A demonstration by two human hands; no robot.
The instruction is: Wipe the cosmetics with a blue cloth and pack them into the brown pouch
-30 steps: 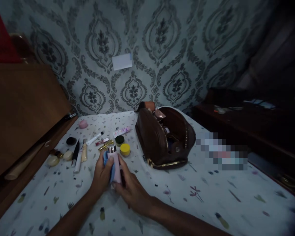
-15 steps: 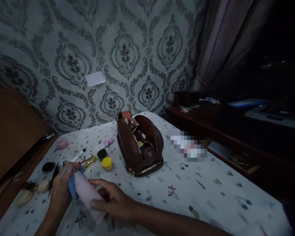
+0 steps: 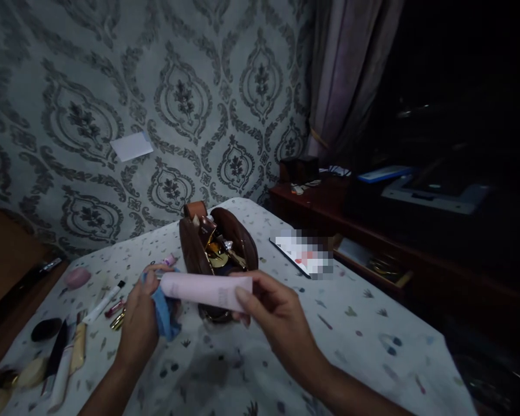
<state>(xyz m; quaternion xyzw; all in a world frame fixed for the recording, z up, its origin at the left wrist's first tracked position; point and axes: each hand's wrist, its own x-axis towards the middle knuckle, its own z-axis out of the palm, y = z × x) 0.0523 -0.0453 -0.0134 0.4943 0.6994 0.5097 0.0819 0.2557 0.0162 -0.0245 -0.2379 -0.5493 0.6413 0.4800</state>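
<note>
My right hand [image 3: 277, 315] grips the flat end of a pale pink tube [image 3: 203, 287], which lies level in front of me. My left hand [image 3: 139, 323] is closed on a blue cloth [image 3: 164, 312] pressed round the tube's other end. Both hands hover above a white sheet with small prints [image 3: 351, 341]. Just behind the tube stands an open brown toiletry bag [image 3: 234, 240] with small items showing inside.
Several cosmetics lie at the left: a pink jar [image 3: 77, 277], a white pen-like stick [image 3: 105, 300], a black round lid [image 3: 45, 329], tubes [image 3: 78, 349]. A blurred flat object [image 3: 305, 254] lies right of the bag. A dark wooden sideboard [image 3: 372, 254] stands at the right; patterned wall behind.
My view has swung right. The tube has been raised and turned from upright to level, my right hand now at its flat end and my left hand with the cloth at the other.
</note>
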